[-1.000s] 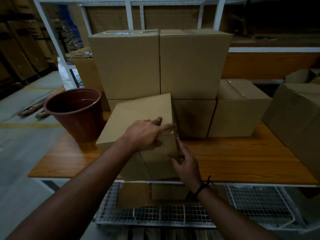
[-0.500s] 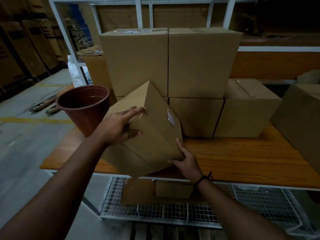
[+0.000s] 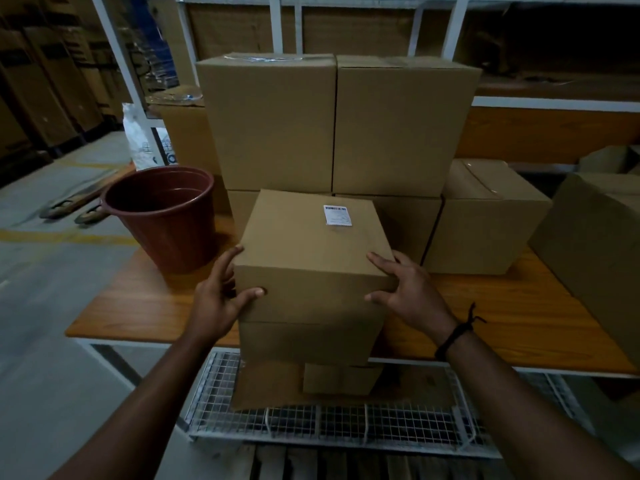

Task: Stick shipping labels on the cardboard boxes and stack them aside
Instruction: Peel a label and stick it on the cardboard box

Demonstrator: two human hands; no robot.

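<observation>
A cardboard box [image 3: 308,258] stands upright at the front edge of the wooden table [image 3: 502,317], its top face towards me. A small white shipping label [image 3: 337,215] is stuck near the far right corner of that top. My left hand [image 3: 218,292] grips the box's near left corner, thumb on the front face and fingers along the left side. My right hand [image 3: 405,289] grips the near right corner, fingers curled over the top edge. Behind it stands a stack of larger cardboard boxes [image 3: 336,123].
A red-brown plastic bucket [image 3: 162,216] stands on the table to the left of the box. More boxes sit at the right [image 3: 485,216] and far right [image 3: 595,251]. Below the table is a wire shelf [image 3: 346,420] with flat cardboard. White rack posts rise behind.
The box was tilted on an edge with the label on its side; it has been turned so the labelled face is on top. Both hands moved to its near corners.
</observation>
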